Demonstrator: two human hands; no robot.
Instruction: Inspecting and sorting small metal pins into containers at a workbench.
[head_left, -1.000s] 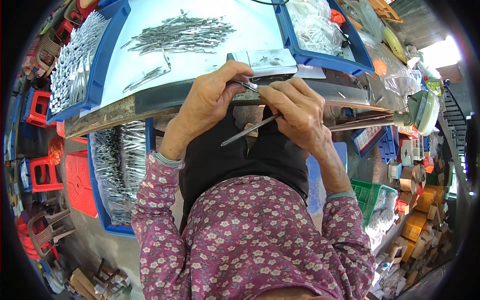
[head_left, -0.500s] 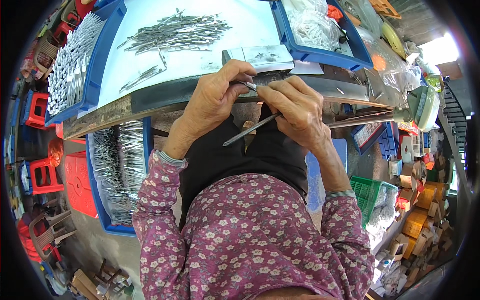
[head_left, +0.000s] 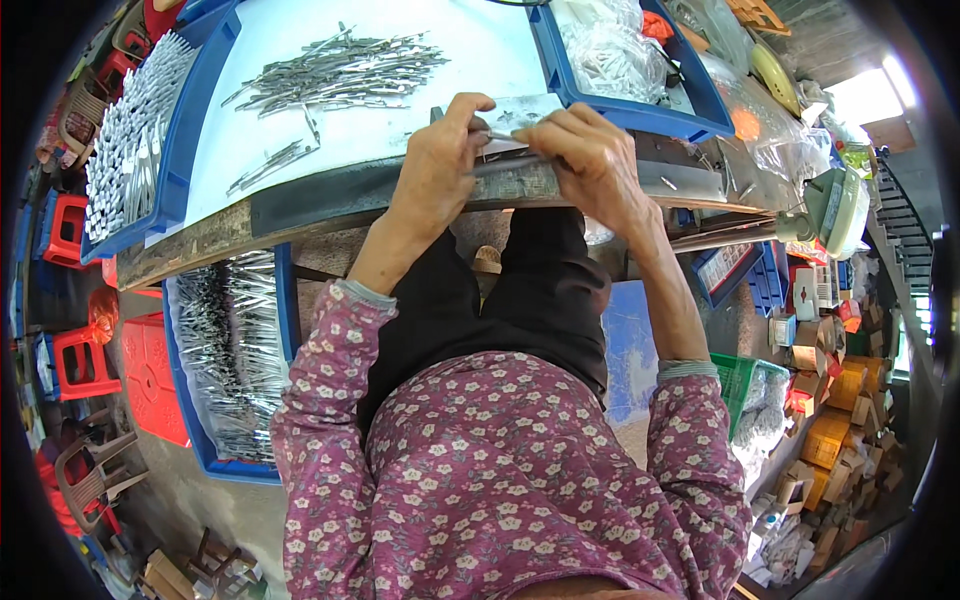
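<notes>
Above the table's front edge, my left hand is closed, pinching one end of a slim metal piece. My right hand is closed at its other end, fingers curled. A dark metal rod, smeared by motion, juts leftward from under my right hand. Behind my fingers lies a pale flat block with dark smudges, partly hidden by them. Farther back on the white sheet is a heap of slim metal pieces, with a few more lying nearer the edge.
A blue tray of upright white-tipped rods stands at the left. Another blue tray with bagged white parts sits at the back right. Below the table, at left, is a blue crate of metal pieces. A green lamp-like fixture juts from the right.
Both hands have moved slightly upward, over the table edge and block. The slim piece is now stretched between them, and the dark rod has swung up toward level.
</notes>
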